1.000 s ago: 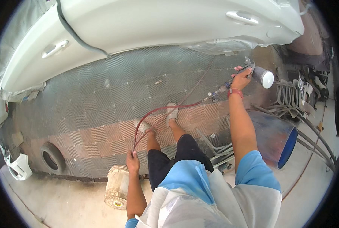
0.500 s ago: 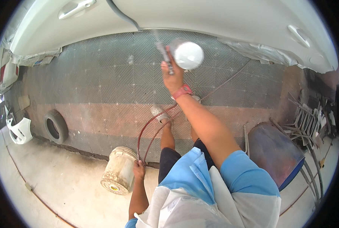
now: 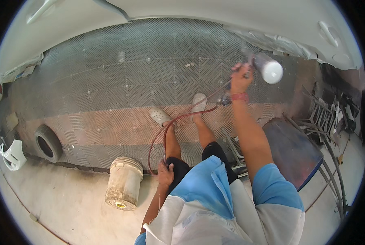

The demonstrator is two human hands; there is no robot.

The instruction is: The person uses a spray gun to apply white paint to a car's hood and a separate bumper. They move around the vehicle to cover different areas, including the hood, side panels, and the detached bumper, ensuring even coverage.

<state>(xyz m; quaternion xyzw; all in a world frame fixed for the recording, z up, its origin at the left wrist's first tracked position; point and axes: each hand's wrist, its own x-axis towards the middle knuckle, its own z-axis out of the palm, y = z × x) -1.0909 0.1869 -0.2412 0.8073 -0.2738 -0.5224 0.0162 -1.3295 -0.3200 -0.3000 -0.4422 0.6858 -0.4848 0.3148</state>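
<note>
With my right hand I grip a paint spray gun, out in front to the right. Its cup, pale with a white end, juts out to the right of my fingers, and motion blurs the gun. A dark red air hose runs from the fittings below my right wrist and loops down past my shins. Low beside my left knee, my left hand is closed around this hose. Beyond the gun a white car body spans the top, with masking sheeting along its lower right edge.
I stand on grey and reddish floor tiles. A dirty white bucket lies to my left, a tyre and a white car part farther left. At right are a large drum and metal racks.
My right hand has swept the spray gun to the right, and the faint spray mist no longer shows. My left hand has shifted slightly right with the hose. The view has moved right.
</note>
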